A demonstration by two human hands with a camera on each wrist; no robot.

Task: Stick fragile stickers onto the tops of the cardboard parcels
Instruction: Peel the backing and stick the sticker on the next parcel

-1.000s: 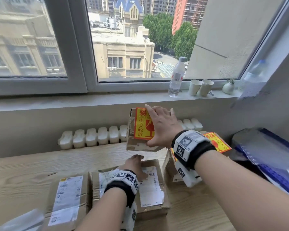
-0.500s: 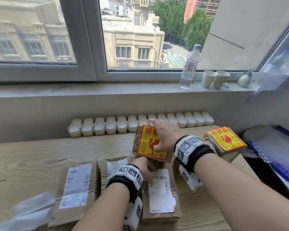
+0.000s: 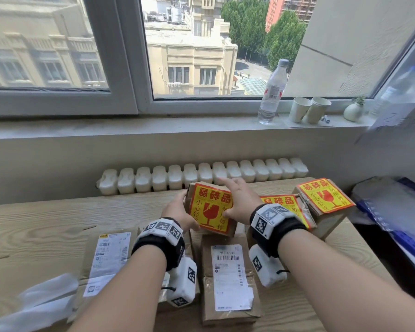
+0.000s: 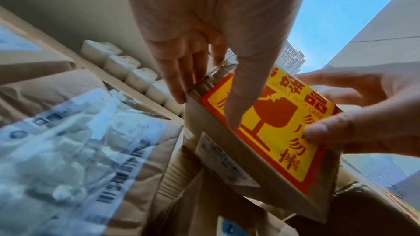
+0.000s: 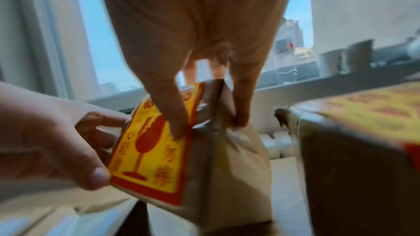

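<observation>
- Stickered parcel (image 3: 210, 209): small cardboard box at frame centre, its yellow-and-red fragile sticker (image 3: 211, 208) tilted toward the camera. A second ago only the right hand held it, higher, in front of the wall below the sill; now it is low, just above the flat parcels, with both hands on it.
- Right hand (image 3: 237, 202): grips the parcel's right side, thumb on the sticker face and fingers behind the far edge.
- Left hand (image 3: 177, 212): has come off the flat parcel below; now it grips the left edge, thumb on the sticker, fingers behind.
- Finished parcels (image 3: 326, 200): two more with fragile stickers, centre right, just beside the held one.
- Unstickered parcels (image 3: 228, 279): flat ones bearing white shipping labels, lower centre; another (image 3: 108, 255) at lower left.
- Table (image 3: 46, 216): pale wood, carrying all parcels.
- Windowsill (image 3: 153, 125): water bottle (image 3: 272, 92), two paper cups (image 3: 308, 110), small vase (image 3: 352, 111), upper right.
- Reading: this parcel looks done and is likely being set down with the finished group; the flat ones still need stickers.
</observation>
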